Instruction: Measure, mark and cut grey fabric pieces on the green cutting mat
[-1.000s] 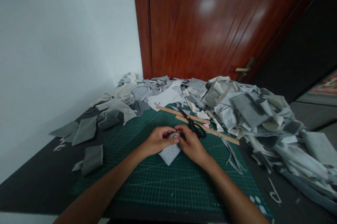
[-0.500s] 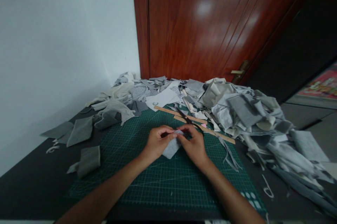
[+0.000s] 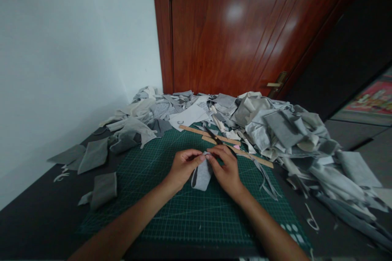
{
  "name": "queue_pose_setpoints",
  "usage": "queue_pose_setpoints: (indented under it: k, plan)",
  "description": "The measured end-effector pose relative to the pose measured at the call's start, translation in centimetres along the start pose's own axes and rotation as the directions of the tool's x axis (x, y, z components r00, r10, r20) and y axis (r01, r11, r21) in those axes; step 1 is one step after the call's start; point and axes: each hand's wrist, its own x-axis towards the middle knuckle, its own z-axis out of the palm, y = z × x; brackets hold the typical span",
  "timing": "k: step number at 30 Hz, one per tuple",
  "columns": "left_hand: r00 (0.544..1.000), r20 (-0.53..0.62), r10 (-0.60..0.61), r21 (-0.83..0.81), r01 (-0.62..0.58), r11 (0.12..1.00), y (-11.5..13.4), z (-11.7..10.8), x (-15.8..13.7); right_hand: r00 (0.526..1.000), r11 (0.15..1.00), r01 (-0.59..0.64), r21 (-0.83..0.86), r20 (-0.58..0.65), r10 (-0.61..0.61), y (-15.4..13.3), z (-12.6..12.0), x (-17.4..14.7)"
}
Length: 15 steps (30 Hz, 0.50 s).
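Note:
Between my two hands hangs a small grey piece of fabric [image 3: 202,175], its lower part bent into a loop over the mat. My left hand [image 3: 187,166] pinches its top edge from the left. From the right, my right hand [image 3: 225,166] pinches the same edge, thumb and fingers close to those of the left. Just beyond my right hand lie black scissors [image 3: 214,135], their handles partly hidden by that hand. Under everything spreads a green cutting mat [image 3: 171,212] with a printed grid.
Wooden rulers [image 3: 257,159] lie across the mat's far side, near a white paper [image 3: 190,114]. Thin grey fabric strips [image 3: 266,179] rest at the right. A large heap of fabric scraps [image 3: 284,130] lines the back and right. A folded grey piece [image 3: 104,189] sits left.
The grey fabric now hangs lower and opens into a loop below my fingers; before, it showed as a flatter corner. Both hands stay in nearly the same place.

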Motion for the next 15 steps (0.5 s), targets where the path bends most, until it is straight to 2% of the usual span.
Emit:
queue_pose_setpoints:
  k: [4, 11, 15]
  plan:
    - [0.998, 0.034, -0.048, -0.018, 0.048, 0.999, 0.47, -0.01, -0.09, 1.0, 1.0, -0.008, 0.023, 0.011, 0.008, -0.05, -0.05, 0.04]
    - [0.996, 0.052, -0.071, -0.072, 0.075, 0.995, 0.73, 0.0, -0.12, 0.998, 0.998, -0.041, 0.041, -0.049, 0.043, -0.1, 0.35, -0.05]
    - [0.996, 0.067, -0.065, -0.079, 0.07, 0.994, 0.42, -0.13, -0.03, 0.999, 0.998, -0.001, 0.059, -0.041, 0.003, -0.14, 0.15, 0.05]
